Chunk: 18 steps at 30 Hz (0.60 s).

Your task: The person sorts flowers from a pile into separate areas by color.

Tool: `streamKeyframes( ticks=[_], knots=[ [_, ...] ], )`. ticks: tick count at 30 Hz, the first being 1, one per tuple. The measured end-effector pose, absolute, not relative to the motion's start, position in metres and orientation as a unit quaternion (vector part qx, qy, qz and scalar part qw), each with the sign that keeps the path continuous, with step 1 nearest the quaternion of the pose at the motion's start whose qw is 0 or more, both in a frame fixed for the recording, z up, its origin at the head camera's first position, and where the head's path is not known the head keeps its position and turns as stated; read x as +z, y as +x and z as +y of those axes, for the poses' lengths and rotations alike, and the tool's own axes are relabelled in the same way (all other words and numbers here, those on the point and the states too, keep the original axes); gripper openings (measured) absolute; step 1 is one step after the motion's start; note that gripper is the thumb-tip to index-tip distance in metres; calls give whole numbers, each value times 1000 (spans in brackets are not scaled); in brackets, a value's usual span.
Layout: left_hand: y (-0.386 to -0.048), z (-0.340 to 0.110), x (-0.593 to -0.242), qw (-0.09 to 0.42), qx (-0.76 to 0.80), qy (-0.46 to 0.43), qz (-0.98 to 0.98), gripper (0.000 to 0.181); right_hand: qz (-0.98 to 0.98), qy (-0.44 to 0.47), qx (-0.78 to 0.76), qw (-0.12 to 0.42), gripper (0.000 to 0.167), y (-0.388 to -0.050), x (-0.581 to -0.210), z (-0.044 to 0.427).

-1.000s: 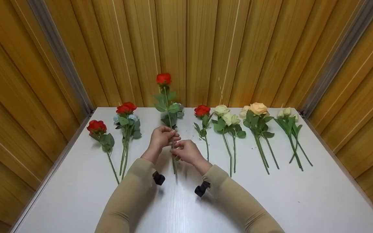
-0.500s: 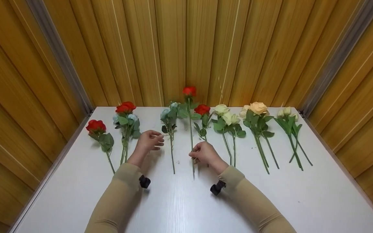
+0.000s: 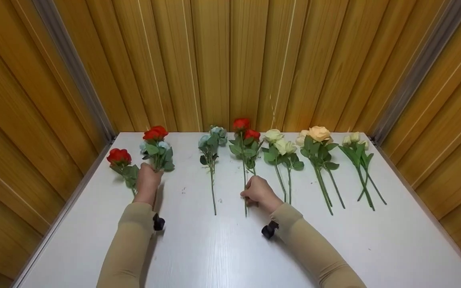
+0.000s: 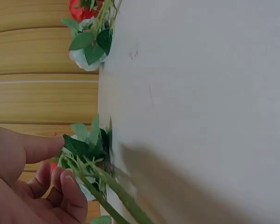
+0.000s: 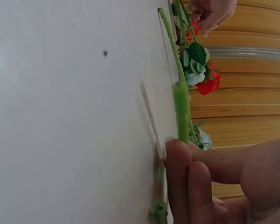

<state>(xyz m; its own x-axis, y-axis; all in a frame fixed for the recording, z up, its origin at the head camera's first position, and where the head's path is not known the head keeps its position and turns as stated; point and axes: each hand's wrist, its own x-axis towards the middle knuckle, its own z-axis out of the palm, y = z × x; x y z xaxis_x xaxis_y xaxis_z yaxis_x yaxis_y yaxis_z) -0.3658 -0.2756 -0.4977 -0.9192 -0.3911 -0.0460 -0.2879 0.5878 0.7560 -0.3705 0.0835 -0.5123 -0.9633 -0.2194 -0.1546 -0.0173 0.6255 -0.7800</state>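
In the head view, my right hand pinches the lower stem of a red rose, which lies beside another red rose. The right wrist view shows that green stem coming out from between thumb and fingers, close to the tabletop. My left hand is at the stems of a bunch with a red rose and pale blue flowers. Seen from the left wrist, its thumb and bent fingers are apart, near the bunch's stems, not closed round them.
Farther left lies a single red rose. Pale blue flowers lie between my hands. To the right are cream-white roses, peach roses and whitish tulips. Wood-patterned walls enclose the white table.
Both hands held the red rose at first. My left hand let go and moved left to the red-and-blue bunch. My right hand carried the rose right and lowered it beside the other red rose.
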Motion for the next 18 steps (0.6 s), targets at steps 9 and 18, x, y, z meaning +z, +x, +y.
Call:
streamKeyframes(
  ticks=[9, 18],
  knots=[
    [-363, -297, -508, 5, -334, 209, -919, 40, 910, -86, -385, 125, 31, -372, -515, 84],
    [-364, -303, -502, -8, -352, 210, -912, 30, 913, -60, -373, 154, 32, -373, -514, 85]
  ],
)
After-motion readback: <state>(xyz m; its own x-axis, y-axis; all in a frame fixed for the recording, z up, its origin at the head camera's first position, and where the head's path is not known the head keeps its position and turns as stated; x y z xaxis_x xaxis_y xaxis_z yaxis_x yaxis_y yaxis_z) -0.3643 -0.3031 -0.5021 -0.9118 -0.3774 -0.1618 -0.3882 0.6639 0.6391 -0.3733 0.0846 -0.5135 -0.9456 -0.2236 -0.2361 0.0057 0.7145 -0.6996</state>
